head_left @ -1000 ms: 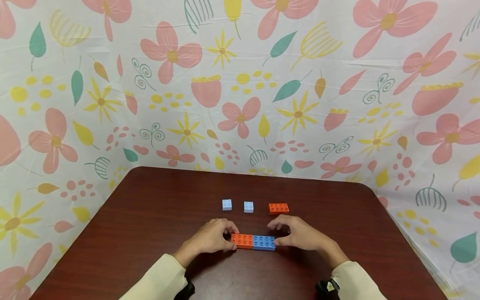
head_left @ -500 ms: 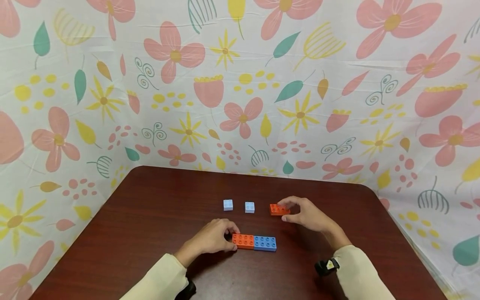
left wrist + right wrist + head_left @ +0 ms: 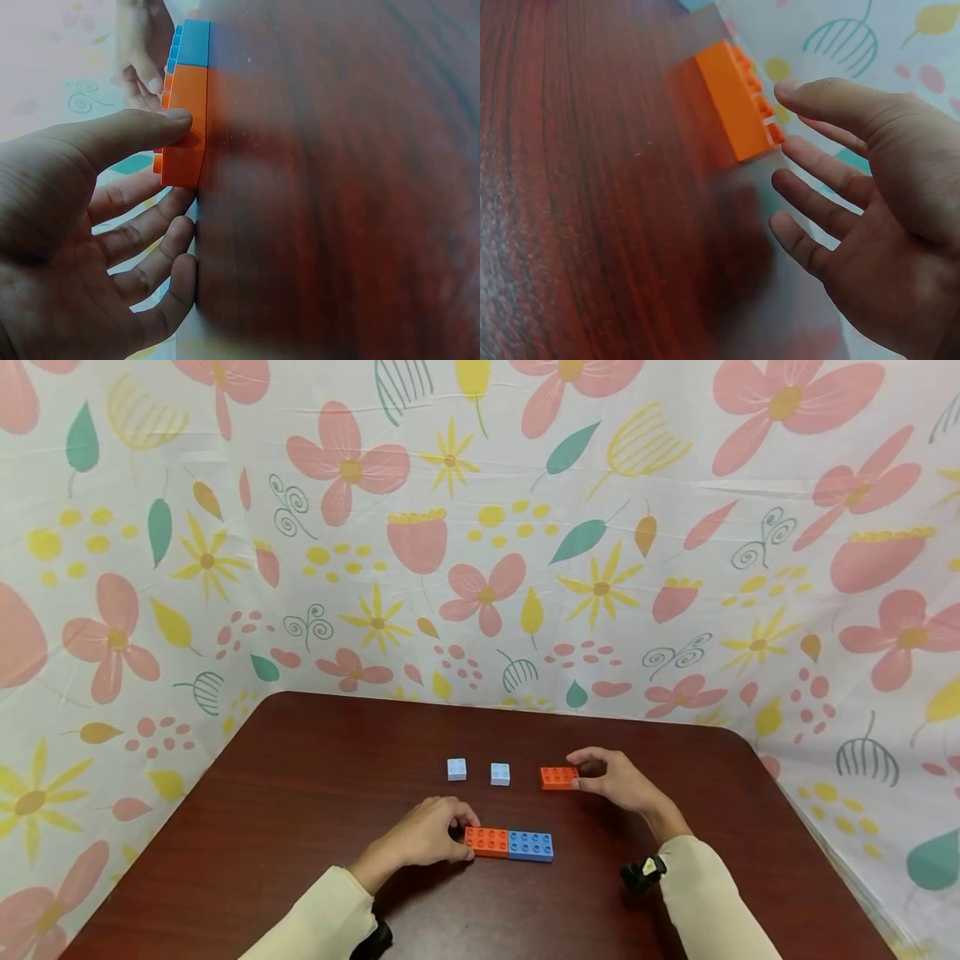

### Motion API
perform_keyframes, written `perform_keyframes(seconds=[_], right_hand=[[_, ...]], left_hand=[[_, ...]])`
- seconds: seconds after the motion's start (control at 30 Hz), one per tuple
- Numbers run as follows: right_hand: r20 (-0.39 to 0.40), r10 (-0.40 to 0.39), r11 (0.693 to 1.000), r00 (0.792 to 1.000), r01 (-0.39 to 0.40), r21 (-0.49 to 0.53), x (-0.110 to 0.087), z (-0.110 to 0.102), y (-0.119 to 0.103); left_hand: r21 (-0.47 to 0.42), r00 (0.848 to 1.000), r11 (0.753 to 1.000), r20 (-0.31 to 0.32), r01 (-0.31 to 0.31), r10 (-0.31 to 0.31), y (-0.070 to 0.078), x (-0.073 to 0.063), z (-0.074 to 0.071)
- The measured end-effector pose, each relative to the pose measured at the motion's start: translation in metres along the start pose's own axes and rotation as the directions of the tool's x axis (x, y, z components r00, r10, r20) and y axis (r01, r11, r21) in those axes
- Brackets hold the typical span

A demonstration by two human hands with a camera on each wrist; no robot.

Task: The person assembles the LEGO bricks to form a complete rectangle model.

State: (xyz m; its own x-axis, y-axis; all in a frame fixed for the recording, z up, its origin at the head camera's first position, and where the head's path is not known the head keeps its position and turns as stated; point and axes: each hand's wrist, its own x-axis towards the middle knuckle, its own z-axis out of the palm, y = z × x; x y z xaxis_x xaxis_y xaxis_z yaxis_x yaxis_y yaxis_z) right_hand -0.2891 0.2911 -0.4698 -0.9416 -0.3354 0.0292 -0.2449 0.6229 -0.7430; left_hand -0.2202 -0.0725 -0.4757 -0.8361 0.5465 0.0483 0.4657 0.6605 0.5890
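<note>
My left hand (image 3: 426,832) pinches the left end of an orange toy brick (image 3: 486,842), its thumb on the near side. A blue toy brick (image 3: 531,846) lies end to end with that brick, studs up; in the left wrist view the blue brick (image 3: 193,43) lines up beyond the orange one. By the right end of a second orange brick (image 3: 558,777) is my right hand (image 3: 621,782). In the right wrist view this brick (image 3: 735,103) lies flat on the table, and the thumb and fingers are spread apart beside it, holding nothing.
Two small pale blue bricks (image 3: 456,769) stand to the left of the second orange brick, in the same row. The dark wooden table (image 3: 337,752) ends at a flower-patterned cloth (image 3: 480,527) behind it and on both sides.
My right hand has left the blue brick's end and moved up and away to the second orange brick, then slightly back off its top. The left hand has kept its hold.
</note>
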Motion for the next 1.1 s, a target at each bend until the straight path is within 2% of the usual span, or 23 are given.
perform_keyframes(seconds=[0.33, 0.53, 1.1], right_hand=[[0.016, -0.015, 1.000, 1.000, 0.015, 0.001, 0.007, 0.009, 0.007], [0.002, 0.019, 0.999, 1.000, -0.019, -0.027, 0.008, 0.012, 0.010], [-0.044, 0.008, 0.998, 0.999, -0.010, -0.060, 0.005, 0.017, 0.011]], left_hand=[[-0.024, 1.000, 1.000, -0.010, -0.016, 0.016, -0.006, -0.001, 0.001], [-0.028, 0.999, 0.999, -0.011, -0.031, 0.031, -0.007, 0.000, 0.003], [-0.026, 1.000, 1.000, -0.007, -0.007, 0.007, -0.005, 0.000, 0.001]])
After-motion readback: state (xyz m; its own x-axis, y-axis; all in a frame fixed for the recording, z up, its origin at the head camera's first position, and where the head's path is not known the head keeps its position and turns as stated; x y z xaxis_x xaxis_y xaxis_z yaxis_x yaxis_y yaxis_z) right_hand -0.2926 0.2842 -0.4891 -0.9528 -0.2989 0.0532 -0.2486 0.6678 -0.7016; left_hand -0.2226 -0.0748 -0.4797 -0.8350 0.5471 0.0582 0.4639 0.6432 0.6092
